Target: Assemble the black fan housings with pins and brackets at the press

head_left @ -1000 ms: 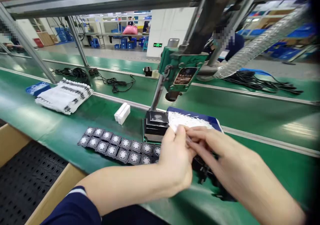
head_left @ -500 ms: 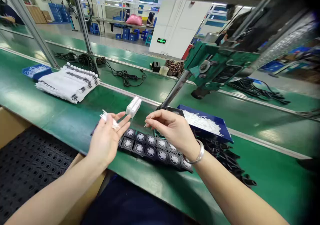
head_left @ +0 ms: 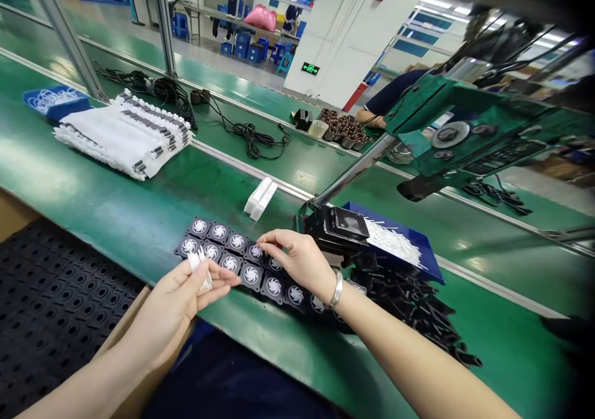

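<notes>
My left hand point(head_left: 183, 292) is closed around a small bundle of thin white sticks point(head_left: 199, 270), thumb on top and the other fingers stretched to the right. It hovers at the front edge of two rows of square black fans point(head_left: 230, 263) with white swirl hubs. Over the back row, my right hand point(head_left: 302, 261) is pinched, its fingertips at one fan's hub. Whatever lies between those fingertips is too small to make out. The right forearm and hand hide the fans at the right end.
A green press point(head_left: 446, 127) stands behind on the right, above a blue tray point(head_left: 430, 264) of white sticks. Black parts point(head_left: 413, 307) lie heaped beside it. A white block point(head_left: 260, 198), a white stack point(head_left: 125, 131) and a blue bin point(head_left: 58, 103) are farther left.
My right hand has come down and left onto a fan in the back row. The left hand has lowered with its sticks, its fingers drawn closer together. The camera view has shifted.
</notes>
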{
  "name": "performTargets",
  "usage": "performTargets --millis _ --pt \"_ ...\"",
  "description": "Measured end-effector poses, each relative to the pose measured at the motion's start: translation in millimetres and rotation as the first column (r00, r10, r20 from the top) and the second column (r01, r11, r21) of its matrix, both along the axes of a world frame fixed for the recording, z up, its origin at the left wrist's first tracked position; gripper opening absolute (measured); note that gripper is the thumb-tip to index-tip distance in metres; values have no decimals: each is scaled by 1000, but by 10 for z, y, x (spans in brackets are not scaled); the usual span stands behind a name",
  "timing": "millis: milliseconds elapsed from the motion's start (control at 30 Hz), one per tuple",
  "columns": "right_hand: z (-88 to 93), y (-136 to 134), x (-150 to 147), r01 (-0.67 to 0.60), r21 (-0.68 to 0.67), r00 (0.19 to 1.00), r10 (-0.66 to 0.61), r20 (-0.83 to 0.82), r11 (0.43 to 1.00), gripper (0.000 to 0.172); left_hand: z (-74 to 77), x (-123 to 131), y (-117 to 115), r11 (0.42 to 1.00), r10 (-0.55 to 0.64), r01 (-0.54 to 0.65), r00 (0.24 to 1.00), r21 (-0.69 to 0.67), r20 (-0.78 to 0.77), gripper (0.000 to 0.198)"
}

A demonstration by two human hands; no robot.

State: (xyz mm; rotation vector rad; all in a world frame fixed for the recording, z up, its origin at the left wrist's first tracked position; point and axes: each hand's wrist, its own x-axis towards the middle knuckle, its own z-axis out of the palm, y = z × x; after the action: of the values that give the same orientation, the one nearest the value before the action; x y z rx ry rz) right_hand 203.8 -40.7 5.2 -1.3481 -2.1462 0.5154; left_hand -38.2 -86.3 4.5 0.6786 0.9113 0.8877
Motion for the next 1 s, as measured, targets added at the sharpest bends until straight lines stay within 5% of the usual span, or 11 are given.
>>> performTargets --millis 133,267,433,533,767,900,1000 --pt "39 18 19 -27 100 996 17 93 995 16 -36 33 -4 994 -103 106 989 20 -104 32" --pt "315 -111 -13 100 269 994 -106 5 958 24 -70 89 -10 964 -234 251 958 90 -165 38" --pt "424 -383 -233 -185 -95 951 154 -267 978 18 -125 177 -39 905 -344 384 914 186 -213 40" --pt "291 -451 -336 -177 -145 937 121 -328 973 15 -153 211 -75 874 -368 421 899 241 -237 38" --pt "239 -405 -286 -104 -83 939 70 -335 991 28 -189 243 -135 903 -303 348 931 252 -203 38" --pt "316 -333 -178 57 38 947 -42 -318 998 19 -190 197 -98 970 -150 177 975 165 -164 38" --pt "272 -306 -131 35 91 986 -19 -169 995 12 -188 125 -56 988 -75 93 987 122 -145 36"
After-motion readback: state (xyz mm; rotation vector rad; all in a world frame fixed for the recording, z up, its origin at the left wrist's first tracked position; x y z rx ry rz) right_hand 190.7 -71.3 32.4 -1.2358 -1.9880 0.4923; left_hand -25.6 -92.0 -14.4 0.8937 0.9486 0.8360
